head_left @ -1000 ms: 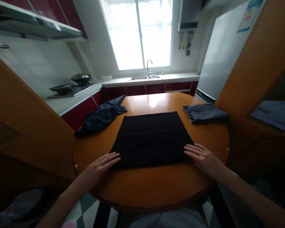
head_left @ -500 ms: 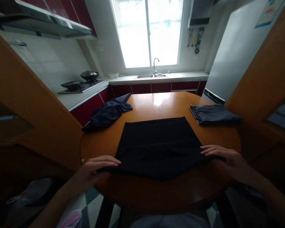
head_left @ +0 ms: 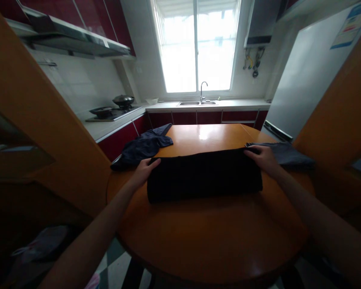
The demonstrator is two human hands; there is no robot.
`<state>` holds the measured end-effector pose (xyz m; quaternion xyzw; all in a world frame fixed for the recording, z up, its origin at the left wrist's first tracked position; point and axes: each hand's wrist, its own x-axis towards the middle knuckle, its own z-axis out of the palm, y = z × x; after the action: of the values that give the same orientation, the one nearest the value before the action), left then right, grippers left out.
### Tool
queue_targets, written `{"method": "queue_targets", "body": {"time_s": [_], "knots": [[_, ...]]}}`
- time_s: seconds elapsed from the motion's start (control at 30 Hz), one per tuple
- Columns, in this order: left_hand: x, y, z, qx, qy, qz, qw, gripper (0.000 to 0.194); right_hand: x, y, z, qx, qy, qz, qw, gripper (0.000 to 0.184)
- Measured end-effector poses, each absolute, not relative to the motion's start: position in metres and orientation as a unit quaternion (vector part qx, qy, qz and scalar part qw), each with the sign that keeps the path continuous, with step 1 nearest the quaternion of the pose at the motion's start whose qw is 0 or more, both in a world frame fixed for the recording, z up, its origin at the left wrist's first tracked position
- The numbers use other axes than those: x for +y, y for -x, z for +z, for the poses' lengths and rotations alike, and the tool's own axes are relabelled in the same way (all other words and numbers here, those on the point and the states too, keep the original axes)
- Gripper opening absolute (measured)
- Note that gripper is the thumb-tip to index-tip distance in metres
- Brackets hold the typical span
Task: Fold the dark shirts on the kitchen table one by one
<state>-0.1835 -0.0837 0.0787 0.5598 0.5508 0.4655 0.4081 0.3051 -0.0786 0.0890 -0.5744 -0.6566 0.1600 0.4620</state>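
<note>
A black garment (head_left: pixel 203 176), its exact kind unclear, lies folded into a wide band across the wooden table (head_left: pixel 204 241). My left hand (head_left: pixel 146 168) pinches its far left corner, thumb on top. At the far right corner, my right hand (head_left: pixel 261 158) grips the same edge between thumb and fingers. The fingers of both hands are partly hidden behind the cloth. Beyond my left hand lies a crumpled dark blue garment (head_left: pixel 142 146). Just past my right hand sits a folded grey-blue garment (head_left: pixel 295 154), partly covered by that hand.
Orange wooden panels (head_left: pixel 63 160) flank the table on both sides. Behind it runs a counter with a sink (head_left: pixel 197 103) under the window. A stove (head_left: pixel 114 114) with pans stands at the left, a refrigerator (head_left: pixel 307 76) at the right.
Both hands lifted the near edge of the black garment and carried it away from me to the far edge. The cloth now covers a shallower strip. The view has shifted slightly.
</note>
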Motion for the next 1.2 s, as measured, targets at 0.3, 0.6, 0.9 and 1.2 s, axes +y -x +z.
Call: {"method": "queue_targets", "body": {"time_s": [0.3,0.6,0.9,1.2], "knots": [[-0.010,0.190,0.026,0.607,-0.652,0.336,0.304,0.051,0.006,-0.286,0.018,-0.631,0.655,0.234,0.344,0.015],[-0.004,0.205,0.016,0.649,-0.674,0.274,0.221,0.038,0.016,-0.295,0.001,-0.643,0.659,0.209,0.329,0.018],[-0.041,0.096,0.032,0.490,-0.855,0.171,-0.005,0.053,-0.039,-0.199,0.027,-0.756,0.581,-0.012,0.302,0.051],[-0.032,0.045,-0.007,0.484,-0.869,0.083,0.061,0.059,-0.041,-0.176,-0.006,-0.826,0.546,0.103,0.093,0.065]]}}
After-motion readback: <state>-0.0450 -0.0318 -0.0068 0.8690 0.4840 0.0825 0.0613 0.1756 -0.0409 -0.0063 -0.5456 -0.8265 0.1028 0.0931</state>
